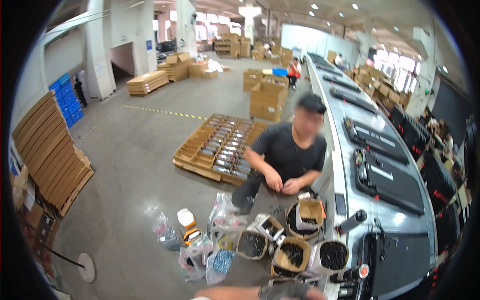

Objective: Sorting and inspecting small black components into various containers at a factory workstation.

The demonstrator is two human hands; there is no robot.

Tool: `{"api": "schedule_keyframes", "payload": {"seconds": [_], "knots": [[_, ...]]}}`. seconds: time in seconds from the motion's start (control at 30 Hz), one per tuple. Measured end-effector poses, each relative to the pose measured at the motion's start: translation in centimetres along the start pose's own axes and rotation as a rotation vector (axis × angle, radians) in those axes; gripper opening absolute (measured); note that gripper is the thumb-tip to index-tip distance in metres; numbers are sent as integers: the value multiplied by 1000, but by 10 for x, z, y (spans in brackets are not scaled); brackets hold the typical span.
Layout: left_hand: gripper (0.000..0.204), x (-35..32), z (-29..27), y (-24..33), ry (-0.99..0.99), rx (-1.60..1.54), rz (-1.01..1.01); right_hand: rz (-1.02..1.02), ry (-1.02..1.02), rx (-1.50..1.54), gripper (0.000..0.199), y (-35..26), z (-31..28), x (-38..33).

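Observation:
My left hand (287,291), in a dark grey glove with bare fingertips, reaches in from the bottom edge and points right. Its fingers are blurred and partly cut off, so whatever they hold is hidden. Just beyond it stand an open carton of small black parts (292,254) and a white-lined container (332,256) filled with similar black pieces. A black cylinder with an orange-ringed end (356,273) lies to the right, at the conveyor's edge. My right hand is out of sight.
Across the small table, a co-worker (295,145) in a dark shirt brings both hands together. Black flat machines (385,177) line the conveyor (345,165) on the right. Plastic bags (220,255) crowd the left; a pallet of parts (220,147) lies behind.

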State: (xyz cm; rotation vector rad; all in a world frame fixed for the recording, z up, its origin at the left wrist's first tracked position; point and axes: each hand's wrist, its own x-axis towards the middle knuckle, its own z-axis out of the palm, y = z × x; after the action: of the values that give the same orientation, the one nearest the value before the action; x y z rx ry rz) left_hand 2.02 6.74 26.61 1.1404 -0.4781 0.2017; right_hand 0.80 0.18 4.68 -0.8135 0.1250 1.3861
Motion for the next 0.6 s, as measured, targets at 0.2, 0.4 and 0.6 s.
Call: {"api": "schedule_keyframes", "payload": {"seconds": [0.2,0.4,0.6], "knots": [[41,-11,4,35,33,128,191,66,84,-203,33,-4,-10,-45],[41,-14,7,39,4,103,280,89,312,-271,40,-121,-56,-99],[40,-15,20,42,-21,76,338,70,215,-231,32,-106,-136,-62]]}}
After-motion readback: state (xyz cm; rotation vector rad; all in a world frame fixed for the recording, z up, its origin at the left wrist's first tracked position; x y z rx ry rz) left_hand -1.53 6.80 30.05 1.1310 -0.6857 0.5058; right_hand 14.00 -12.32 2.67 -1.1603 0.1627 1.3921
